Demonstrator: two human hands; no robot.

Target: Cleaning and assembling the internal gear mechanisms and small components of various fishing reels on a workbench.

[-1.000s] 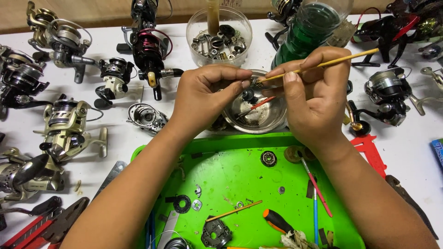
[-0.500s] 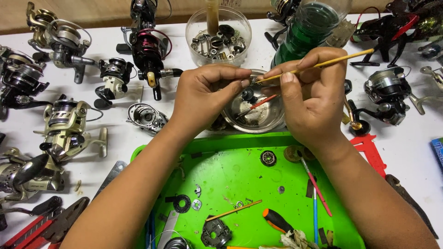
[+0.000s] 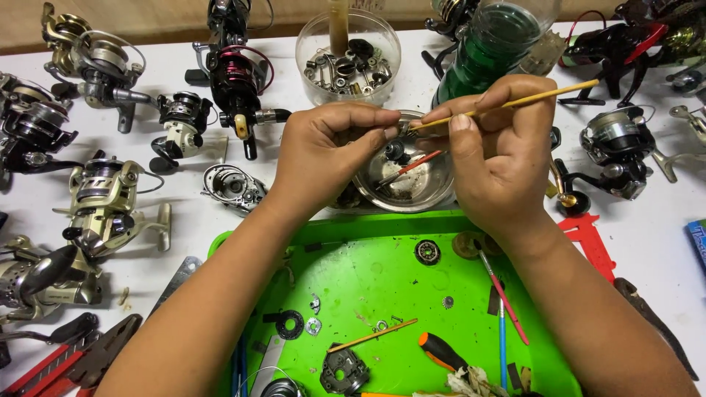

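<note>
Above the steel bowl (image 3: 412, 192) | left hand (image 3: 323, 158) pinches small reel part (image 3: 402, 129) | right hand (image 3: 500, 158) grips thin brush (image 3: 507, 105), cleaning it | next: steady strokes.

A glossy metal bowl (image 3: 412, 180) sits at twelve o'clock of the smooth green plastic tray (image 3: 368, 257); the brush (image 3: 507, 104) handle looks wooden.

A blue package corner (image 3: 698, 242) shows at the right edge, lying flat on the white surface (image 3: 654, 242), just right of a red plastic piece; most of it is cut off. No labels, signs or screens can be made out.
</note>
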